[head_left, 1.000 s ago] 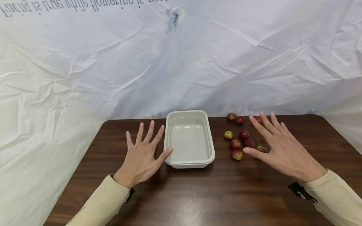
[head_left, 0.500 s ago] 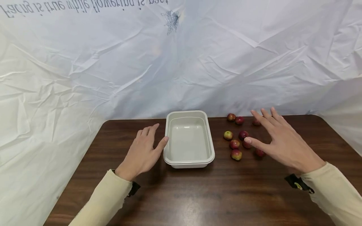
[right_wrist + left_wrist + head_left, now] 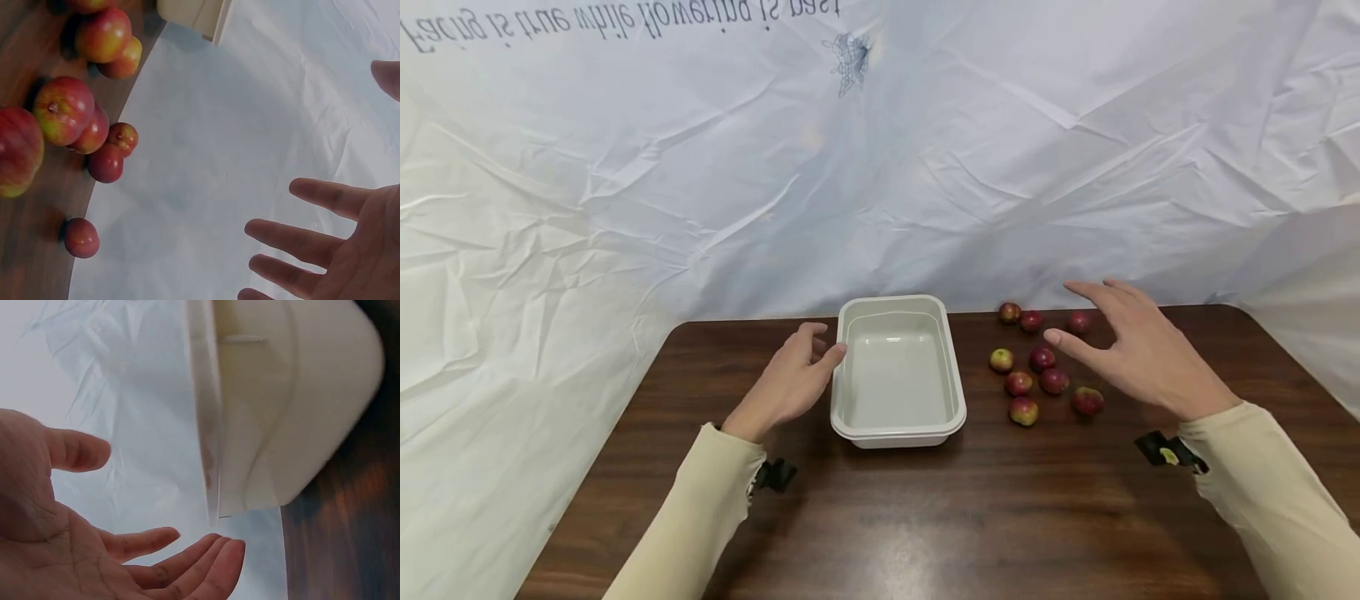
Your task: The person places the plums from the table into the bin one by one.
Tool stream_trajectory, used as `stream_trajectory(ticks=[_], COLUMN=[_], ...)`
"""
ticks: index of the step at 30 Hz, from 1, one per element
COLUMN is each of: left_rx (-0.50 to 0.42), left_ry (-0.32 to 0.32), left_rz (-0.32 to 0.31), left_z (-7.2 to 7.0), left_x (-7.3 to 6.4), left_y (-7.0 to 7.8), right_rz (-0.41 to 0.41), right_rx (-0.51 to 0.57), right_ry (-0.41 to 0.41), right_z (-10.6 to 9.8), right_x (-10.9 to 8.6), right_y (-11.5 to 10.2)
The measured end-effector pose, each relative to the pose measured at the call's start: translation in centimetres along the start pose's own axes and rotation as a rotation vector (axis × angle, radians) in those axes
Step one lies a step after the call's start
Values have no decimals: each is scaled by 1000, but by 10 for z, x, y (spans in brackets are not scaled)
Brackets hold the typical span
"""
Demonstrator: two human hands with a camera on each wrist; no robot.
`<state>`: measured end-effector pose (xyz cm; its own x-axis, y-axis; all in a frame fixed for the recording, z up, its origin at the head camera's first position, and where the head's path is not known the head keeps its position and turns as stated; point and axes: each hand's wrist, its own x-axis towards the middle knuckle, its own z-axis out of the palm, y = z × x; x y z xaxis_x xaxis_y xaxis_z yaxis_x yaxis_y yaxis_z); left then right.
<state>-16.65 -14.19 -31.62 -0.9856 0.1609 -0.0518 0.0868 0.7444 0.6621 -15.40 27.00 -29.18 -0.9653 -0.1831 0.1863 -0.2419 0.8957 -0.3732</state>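
- head view: we see the pale tray (image 3: 895, 383) near the middle of the tabletop (image 3: 850, 517), bare inside, with nine small red-and-green fruits (image 3: 1042, 360) scattered to its right, well apart from it.
- head view: the left hand (image 3: 788, 382) is at the tray's left side, thumb by the rim; whether it touches we cannot tell. the right hand (image 3: 1142, 358) is by the right side of the fruits, thumb and fingers spread apart.
- left wrist view: the left grip is released, with nothing between thumb and loosely bent fingers, the fingertips just beside the rim. we judge that steadying the tray here calls only for a light pinch on the lip, since its wall looks thin.
- right wrist view: the right grip is released too, fingers apart and holding nothing, white sheet (image 3: 200, 162) behind. the fruits are on the tabletop, some overlapping in this view, and a lone red fruit (image 3: 82, 238) sits apart near the far edge.
- right wrist view: to handle the fruits well, we would come down from above, wrap each one gently and avoid nudging neighbours, as round fruits could roll off that edge.
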Motion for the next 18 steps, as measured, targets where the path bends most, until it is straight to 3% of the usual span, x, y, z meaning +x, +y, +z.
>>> stream_trajectory(ticks=[7, 13, 18], left_rx=[-28, -254, -357], left_ry=[-109, -218, -244], left_rz=[-61, -117, -86], left_z=[-3, -1, 0], left_x=[15, 29, 39], left_y=[-6, -15, -20], right_rz=[38, 26, 1], right_rx=[6, 4, -8], right_ry=[6, -23, -56], right_z=[2, 8, 9], right_x=[15, 29, 40], right_y=[3, 7, 13])
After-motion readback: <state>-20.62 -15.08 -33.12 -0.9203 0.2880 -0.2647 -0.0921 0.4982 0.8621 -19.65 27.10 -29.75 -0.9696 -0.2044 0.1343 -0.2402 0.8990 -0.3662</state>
